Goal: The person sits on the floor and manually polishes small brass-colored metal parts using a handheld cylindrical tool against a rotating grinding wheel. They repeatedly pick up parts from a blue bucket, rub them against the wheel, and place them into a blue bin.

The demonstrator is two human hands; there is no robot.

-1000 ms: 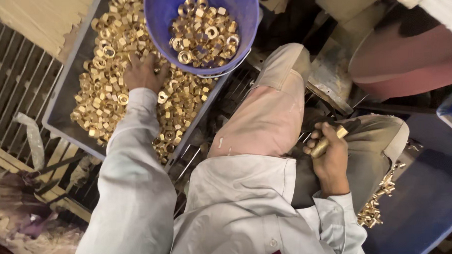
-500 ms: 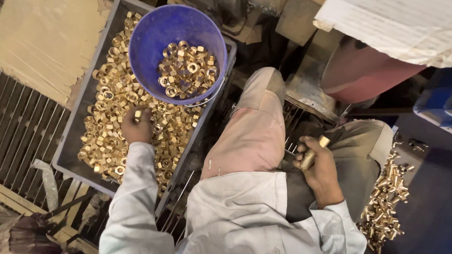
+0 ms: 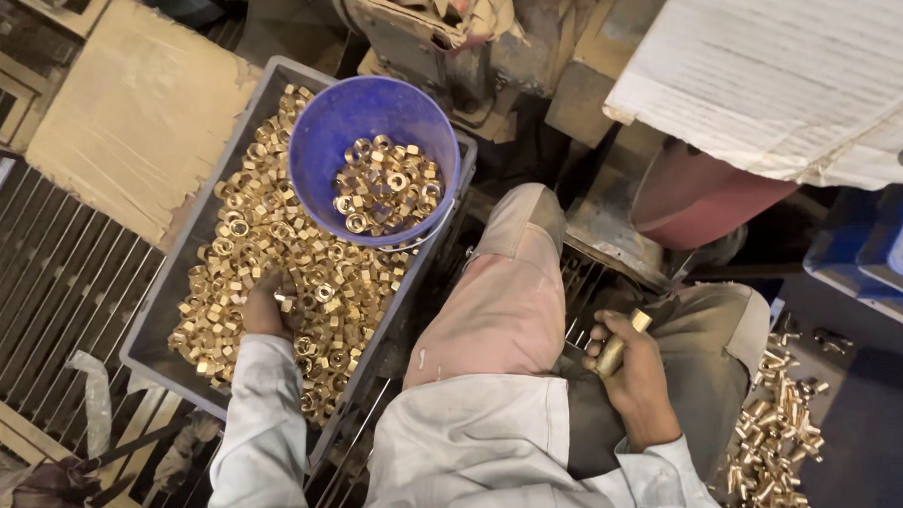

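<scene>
Clamped in the right hand [image 3: 631, 373] is a short brass rod [image 3: 615, 346], its fingers curled tight round the lower part so that the upper end sticks up and to the right, clear of the fist. That hand rests against the person's right thigh, over the grey trouser leg, with the wrist bent inward.

Fingers of the left hand [image 3: 263, 309] are bent down into a heap of brass nuts [image 3: 261, 251] and close about a few of them; how firmly they pinch cannot be told, since the fingertips are buried in the pile. The pale sleeve of that arm runs down toward the lower edge of the view.

The nuts fill a long grey tray [image 3: 146, 340] that lies slantwise on the person's left. A blue bucket [image 3: 339, 123] sits in the far end of the tray, resting on the nuts, and holds its own smaller pile of the same brass nuts at its bottom.

Between the two hands is the raised left knee in faded pink cloth [image 3: 503, 292]. Off to the right, beyond the right leg, a loose scatter of small brass pieces [image 3: 773, 423] lies on the dark floor. A sheet of brown cardboard [image 3: 136, 115] lies beside the tray's far left side, and a white corrugated sheet [image 3: 785, 62] covers the upper right corner.
</scene>
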